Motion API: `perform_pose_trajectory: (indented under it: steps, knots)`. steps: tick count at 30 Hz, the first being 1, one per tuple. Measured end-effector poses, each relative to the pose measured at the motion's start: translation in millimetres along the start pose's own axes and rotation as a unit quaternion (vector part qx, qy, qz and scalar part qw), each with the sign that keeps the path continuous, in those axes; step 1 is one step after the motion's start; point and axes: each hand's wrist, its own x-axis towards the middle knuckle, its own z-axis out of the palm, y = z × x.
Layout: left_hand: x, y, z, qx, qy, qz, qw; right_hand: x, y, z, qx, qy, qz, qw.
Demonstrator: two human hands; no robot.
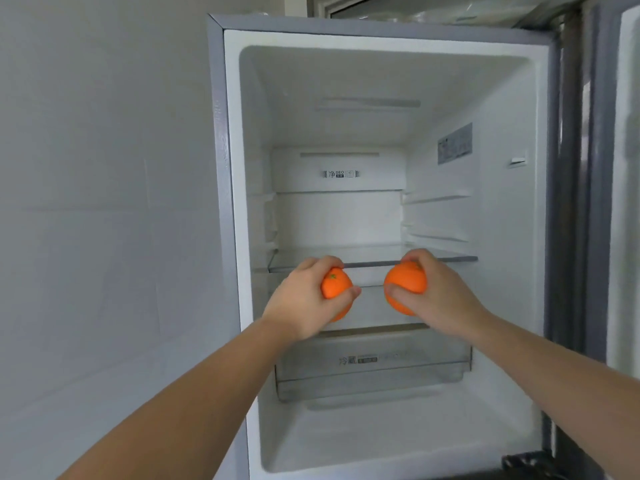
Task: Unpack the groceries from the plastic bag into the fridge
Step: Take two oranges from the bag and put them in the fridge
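You hold two oranges, one in each hand, in front of the open fridge (561, 140).

Your left hand (304, 299) curls its fingers and thumb around one orange (335, 285), its green stem spot facing you; your right hand (440, 296) grips the second orange (404, 284) the same way, thumb across its front. Both fruits sit apart from each other, level with the front edge of the one glass shelf (446, 256) and just below it, touching nothing but your fingers. Under the shelf you can count one clear drawer (374, 365) with a printed label on its front; what it holds cannot be made out. The door (623, 202) stands open at your right.
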Motion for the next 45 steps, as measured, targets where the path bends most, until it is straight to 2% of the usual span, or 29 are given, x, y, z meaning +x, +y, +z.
perform_pose_trajectory:
  steps: [4, 7, 10, 12, 19, 24, 32, 36, 40, 45]
  knots:
    - [55, -8, 10, 0.042, 0.032, 0.018, 0.998, 58, 10, 5, 0.013, 0.047, -0.024, 0.999]
    - [93, -9, 20, 0.044, 0.061, 0.008, 0.997, 100, 23, 9, 0.024, 0.046, -0.036, 0.998]
    - [128, -15, 32, 0.079, 0.041, -0.031, 0.996, 140, 36, 15, 0.027, 0.036, -0.036, 0.998]
    - [147, -20, 37, 0.092, 0.015, -0.074, 0.993, 162, 45, 19, 0.026, -0.003, -0.025, 0.999]
    - [184, -37, 51, 0.133, -0.062, -0.136, 0.980, 207, 63, 29, -0.031, -0.151, -0.040, 0.987]
    - [208, -46, 57, 0.231, -0.105, -0.137, 0.958, 237, 62, 26, -0.089, -0.272, -0.064, 0.956]
    - [221, -63, 35, 0.264, -0.090, -0.171, 0.945, 257, 51, 68, -0.143, -0.215, -0.100, 0.961]
    - [216, -77, 17, 0.329, -0.090, -0.193, 0.920, 261, 24, 95, -0.147, -0.236, -0.120, 0.953]
    - [211, -84, 13, 0.337, -0.083, -0.187, 0.919, 265, 2, 110, -0.136, -0.272, -0.100, 0.947]
    - [208, -89, 19, 0.338, -0.065, -0.191, 0.919, 264, -5, 120, -0.134, -0.245, -0.108, 0.954]
